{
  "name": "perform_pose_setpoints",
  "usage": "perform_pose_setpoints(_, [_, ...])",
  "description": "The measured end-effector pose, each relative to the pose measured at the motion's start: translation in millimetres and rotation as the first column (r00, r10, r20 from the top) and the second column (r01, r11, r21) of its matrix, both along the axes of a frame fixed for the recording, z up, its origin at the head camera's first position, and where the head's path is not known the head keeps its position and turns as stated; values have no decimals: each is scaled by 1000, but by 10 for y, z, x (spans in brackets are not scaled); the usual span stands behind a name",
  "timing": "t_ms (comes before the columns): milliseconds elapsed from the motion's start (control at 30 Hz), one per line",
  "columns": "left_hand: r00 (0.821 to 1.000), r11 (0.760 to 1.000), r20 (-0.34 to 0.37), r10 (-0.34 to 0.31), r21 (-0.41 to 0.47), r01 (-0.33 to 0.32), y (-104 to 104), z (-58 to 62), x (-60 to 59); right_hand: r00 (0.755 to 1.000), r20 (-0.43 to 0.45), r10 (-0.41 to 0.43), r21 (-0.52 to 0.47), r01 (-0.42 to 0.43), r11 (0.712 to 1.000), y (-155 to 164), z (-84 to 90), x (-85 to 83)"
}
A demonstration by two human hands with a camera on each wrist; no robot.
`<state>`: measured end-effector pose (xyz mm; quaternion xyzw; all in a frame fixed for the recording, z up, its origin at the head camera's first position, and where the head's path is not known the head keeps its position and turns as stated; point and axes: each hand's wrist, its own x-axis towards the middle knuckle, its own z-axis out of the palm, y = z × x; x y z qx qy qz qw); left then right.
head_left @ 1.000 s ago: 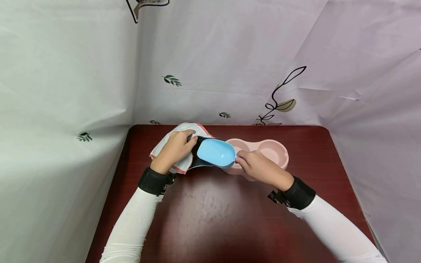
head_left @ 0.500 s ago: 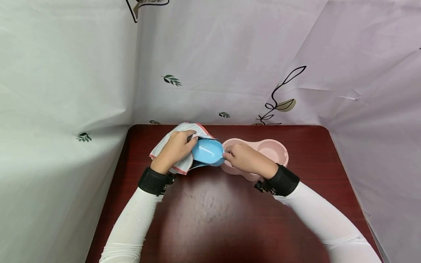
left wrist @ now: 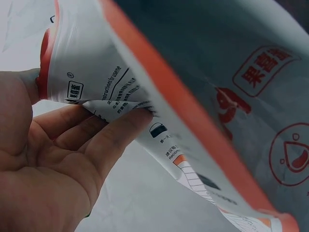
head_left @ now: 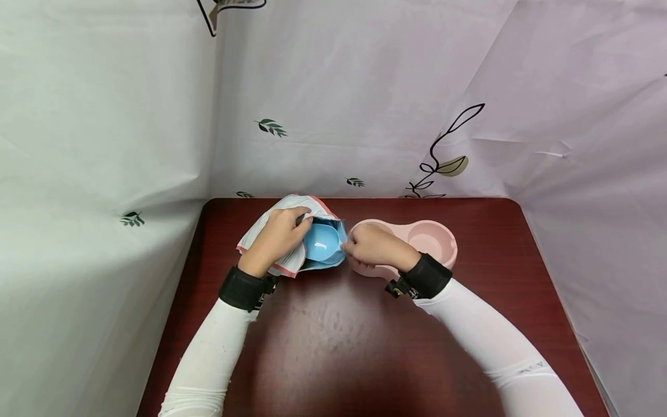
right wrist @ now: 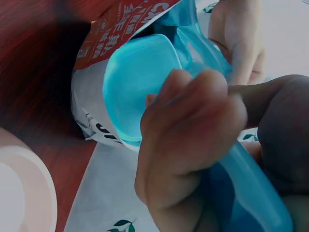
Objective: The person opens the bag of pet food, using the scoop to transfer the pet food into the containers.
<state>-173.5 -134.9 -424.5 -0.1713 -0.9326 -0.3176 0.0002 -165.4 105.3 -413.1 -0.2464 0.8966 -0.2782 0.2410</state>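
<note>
With 12 o'clock at the table's (head_left: 323,336) far edge, the blue scoop (head_left: 320,242) sits in the mouth of the white, red-edged bag (head_left: 316,207), its front towards 9 o'clock. The right hand (head_left: 377,248) is curled tightly around the scoop's handle, at 3 o'clock from its basin, while the left hand (head_left: 281,231) holds a fold of the bag at 10 o'clock. The pink double bowl (head_left: 403,231) lies at 3 o'clock from the bag, partly under the right hand in the head view. No load shows in the visible part of the basin; the bag's depths are hidden. To work well here, the left fingers should probably lift the upper lip towards 12, so that the soft film does not fold over the scoop. The right wrist does best sliding along the 9 o'clock line, front edge slightly low, without prying against the rim. A level basin on the way out would likely limit spilling.
</note>
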Motion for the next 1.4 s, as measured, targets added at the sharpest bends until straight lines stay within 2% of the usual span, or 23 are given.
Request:
perform_pose_setpoints(233, [1000,1000,3,-6,5,6,-15,-13,0,1000,-11,16,83,-15,996,-70,-23,-26])
perform_pose_setpoints(467, [1000,1000,-7,-6,1,6,-8,-24,2,988,157,-6,57,-3,998,-155,-41,-51])
perform_pose_setpoints(600, [1000,1000,-9,-14,4,14,4,-32,-1,980,195,-29,58,18,998,-208,-58,-69])
perform_pose_setpoints(800, [999,1000,-18,-27,4,27,24,-32,-6,979,196,-46,78,31,996,-270,-88,-110])
perform_pose_setpoints(1033, [998,999,-46,-44,3,44,54,-42,-3,987,154,-46,86,33,996,-340,-170,-147])
perform_pose_setpoints(1400, [998,999,-36,-43,-19,42,68,-31,8,984,158,-77,70,67,995,-442,-257,-169])
